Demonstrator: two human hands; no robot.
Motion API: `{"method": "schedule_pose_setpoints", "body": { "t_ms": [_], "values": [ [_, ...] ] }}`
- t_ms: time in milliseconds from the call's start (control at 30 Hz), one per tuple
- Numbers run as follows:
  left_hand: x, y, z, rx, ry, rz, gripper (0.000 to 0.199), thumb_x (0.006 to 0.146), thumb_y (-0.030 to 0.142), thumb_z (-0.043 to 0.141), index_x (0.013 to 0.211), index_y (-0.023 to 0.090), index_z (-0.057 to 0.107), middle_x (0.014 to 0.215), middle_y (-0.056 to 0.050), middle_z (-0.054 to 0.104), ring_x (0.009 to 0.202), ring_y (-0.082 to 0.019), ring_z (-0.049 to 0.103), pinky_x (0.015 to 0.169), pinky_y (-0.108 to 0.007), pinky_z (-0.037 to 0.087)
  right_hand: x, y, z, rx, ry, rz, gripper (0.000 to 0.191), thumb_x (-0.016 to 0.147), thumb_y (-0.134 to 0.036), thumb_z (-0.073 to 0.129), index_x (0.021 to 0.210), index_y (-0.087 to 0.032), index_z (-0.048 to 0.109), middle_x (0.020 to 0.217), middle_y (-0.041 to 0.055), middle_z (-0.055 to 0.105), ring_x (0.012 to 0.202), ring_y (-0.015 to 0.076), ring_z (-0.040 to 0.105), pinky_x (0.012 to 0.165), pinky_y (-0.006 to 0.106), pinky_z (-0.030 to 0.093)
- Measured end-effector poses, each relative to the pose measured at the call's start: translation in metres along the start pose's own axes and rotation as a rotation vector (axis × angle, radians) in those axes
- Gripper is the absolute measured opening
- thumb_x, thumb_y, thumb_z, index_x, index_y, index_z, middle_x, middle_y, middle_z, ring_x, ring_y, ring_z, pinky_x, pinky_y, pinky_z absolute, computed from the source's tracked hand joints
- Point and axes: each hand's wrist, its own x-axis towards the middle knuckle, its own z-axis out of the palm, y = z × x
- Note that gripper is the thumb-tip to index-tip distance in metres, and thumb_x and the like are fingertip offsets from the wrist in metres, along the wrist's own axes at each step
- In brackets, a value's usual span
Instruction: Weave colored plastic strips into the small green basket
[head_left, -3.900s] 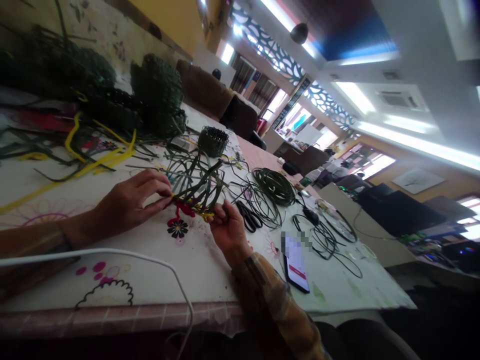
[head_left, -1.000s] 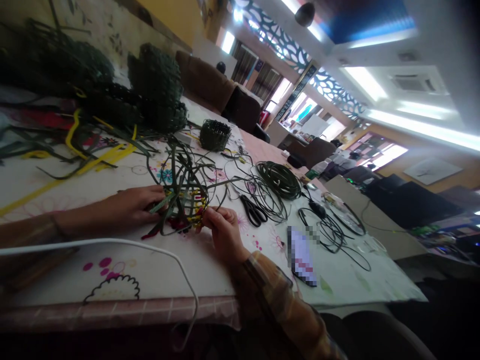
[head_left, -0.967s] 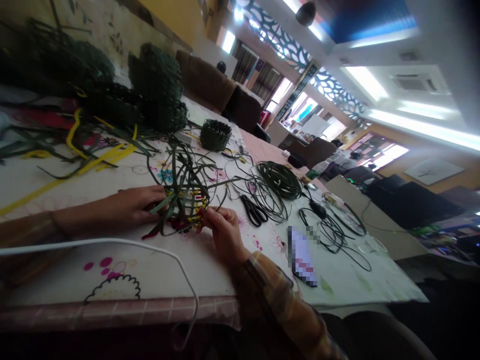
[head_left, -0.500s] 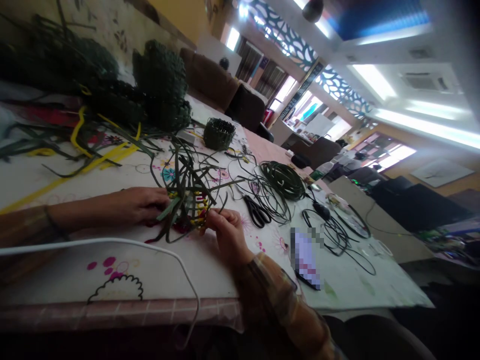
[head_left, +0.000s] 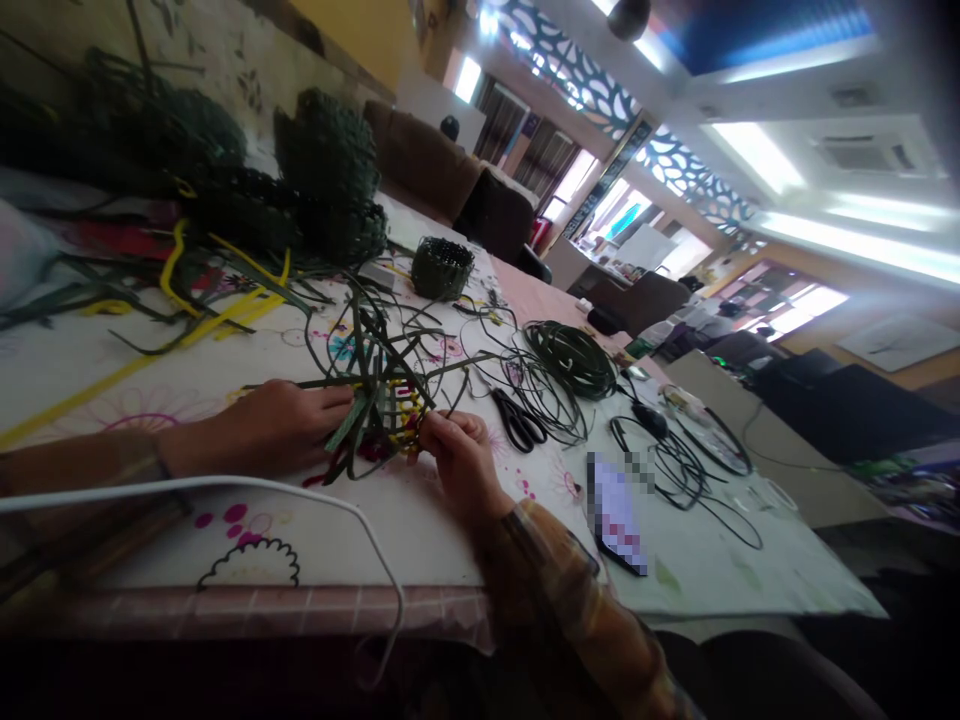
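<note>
A small woven piece (head_left: pixel 394 415) of dark green, yellow and red strips lies on the table between my hands, long green strip ends fanning out from it. My left hand (head_left: pixel 296 420) is curled against its left side, fingertips partly hidden, gripping it. At its lower right corner, my right hand (head_left: pixel 457 450) is closed in a pinch on the edge, thumb and forefinger together. Exactly which strip is pinched there is too small to make out. Black-handled scissors (head_left: pixel 517 420) lie just right of my right hand.
A coil of green strip (head_left: pixel 570 358) and a small green woven basket (head_left: pixel 442 268) are behind. Larger green baskets (head_left: pixel 326 150) stand back left, near yellow strips (head_left: pixel 225 318). A phone (head_left: pixel 619 515) lies at right. A white cable (head_left: pixel 300 490) crosses in front.
My left hand has shifted slightly right and up along the woven piece, its fingers more stretched. My right hand keeps its pinch. The whole view has moved slightly.
</note>
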Motion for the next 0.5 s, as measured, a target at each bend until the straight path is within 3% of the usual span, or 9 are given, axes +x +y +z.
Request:
{"method": "schedule_pose_setpoints", "body": {
  "t_ms": [100,233,367,500],
  "values": [
    [-0.003,0.000,-0.005,0.000,0.000,-0.012,0.033,0.103,0.025,0.051,0.125,0.023,0.075,0.142,-0.008,0.070,0.092,-0.019,0.071,0.061,-0.027,0.042,0.002,0.000,-0.002,-0.002,0.003,-0.008,0.062,0.075,-0.047,0.088,0.046,-0.023,0.039,0.050,-0.0068,0.034,0.048,0.0089,0.039,0.046,0.028,0.051],
    [-0.003,-0.008,-0.006,-0.161,0.028,-0.023,0.031,0.103,0.029,0.050,0.118,0.022,0.076,0.133,-0.008,0.071,0.104,-0.021,0.068,0.075,-0.029,0.047,0.001,0.000,-0.003,-0.011,-0.020,-0.015,0.062,0.075,-0.048,0.087,0.045,-0.023,0.039,0.051,-0.0065,0.035,0.047,0.0088,0.040,0.047,0.028,0.051],
    [0.002,-0.015,-0.005,-0.392,0.138,-0.048,0.025,0.103,0.030,0.048,0.103,0.017,0.069,0.103,-0.006,0.066,0.089,-0.018,0.060,0.080,-0.029,0.045,0.002,0.002,-0.002,0.023,-0.011,-0.016,0.061,0.076,-0.046,0.086,0.046,-0.023,0.038,0.050,-0.0070,0.034,0.046,0.0088,0.040,0.048,0.028,0.052],
    [0.006,-0.018,-0.007,-0.469,0.062,-0.095,0.016,0.097,0.028,0.049,0.092,0.016,0.060,0.092,-0.003,0.060,0.082,-0.016,0.052,0.076,-0.027,0.039,0.002,0.004,-0.001,0.010,-0.012,0.006,0.062,0.076,-0.049,0.086,0.047,-0.023,0.038,0.050,-0.0074,0.033,0.047,0.0086,0.039,0.050,0.028,0.052]
  ]
}}
